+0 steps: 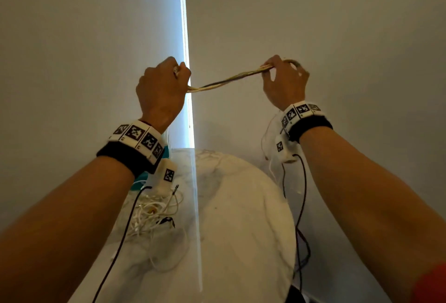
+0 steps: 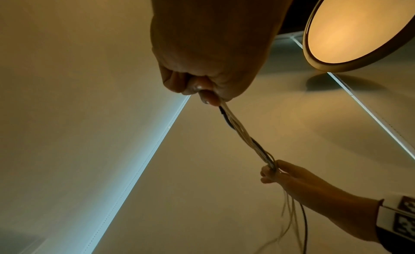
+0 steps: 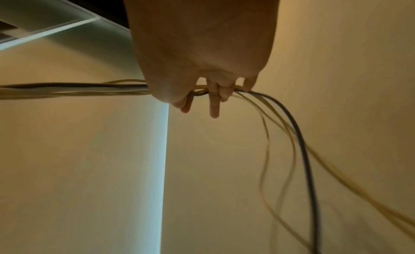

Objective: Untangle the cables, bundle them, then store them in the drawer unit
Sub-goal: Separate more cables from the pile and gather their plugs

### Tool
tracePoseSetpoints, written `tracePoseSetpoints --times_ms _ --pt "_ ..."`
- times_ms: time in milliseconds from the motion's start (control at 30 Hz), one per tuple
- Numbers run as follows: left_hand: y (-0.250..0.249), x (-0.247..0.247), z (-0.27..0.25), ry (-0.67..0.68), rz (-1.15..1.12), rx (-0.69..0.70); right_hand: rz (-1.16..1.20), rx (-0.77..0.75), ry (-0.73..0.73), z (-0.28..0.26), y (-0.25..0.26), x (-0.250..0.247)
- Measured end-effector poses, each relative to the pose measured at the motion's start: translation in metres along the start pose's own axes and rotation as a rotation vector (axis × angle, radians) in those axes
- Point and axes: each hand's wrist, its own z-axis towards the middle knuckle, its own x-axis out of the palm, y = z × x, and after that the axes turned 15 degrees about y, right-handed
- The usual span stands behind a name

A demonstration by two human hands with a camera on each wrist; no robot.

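Head view showed us both hands raised in front of a pale wall, with a bunch of cables (image 1: 231, 78) stretched taut between them. Our left hand (image 1: 161, 90) was a closed fist around one end of the bunch. Our right hand (image 1: 284, 83) pinched the other end between thumb and forefinger, the remaining fingers (image 3: 214, 105) hanging loosely straight in the right wrist view. Past that pinch we saw loose tails (image 3: 300, 137), one black and several pale, trailing down and blurred. Below our wrists stood a round white table (image 1: 241, 218); a tangle of white cords (image 1: 149, 216) lay on its left part. From the left wrist we saw a round ceiling lamp (image 2: 359, 26) glowing above. We saw no drawer unit in any view.
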Motion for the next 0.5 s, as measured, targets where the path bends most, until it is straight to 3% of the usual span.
tracePoseSetpoints --times_ms 67,133,233,300,367,433,500 --pt "0.001 0.005 -0.007 0.045 -0.057 0.013 -0.094 0.129 0.187 -0.002 -0.028 -0.006" --pt "0.004 0.013 -0.017 0.108 -0.084 0.013 -0.141 0.312 0.589 -0.012 -0.056 -0.004" --pt "0.011 0.025 -0.028 0.176 -0.104 -0.027 0.053 0.584 1.225 -0.044 -0.065 0.008" --pt "0.016 0.03 -0.032 0.205 -0.092 -0.042 0.082 0.501 1.5 -0.062 -0.039 0.008" --pt "0.021 0.032 -0.036 0.233 -0.064 -0.049 0.156 0.262 1.47 -0.067 -0.002 0.005" --pt "0.025 0.033 -0.039 0.248 -0.087 -0.059 0.291 0.027 1.272 -0.066 0.039 0.005" --pt "0.027 0.03 -0.037 0.259 -0.105 -0.054 0.317 -0.116 1.171 -0.066 0.078 0.014"
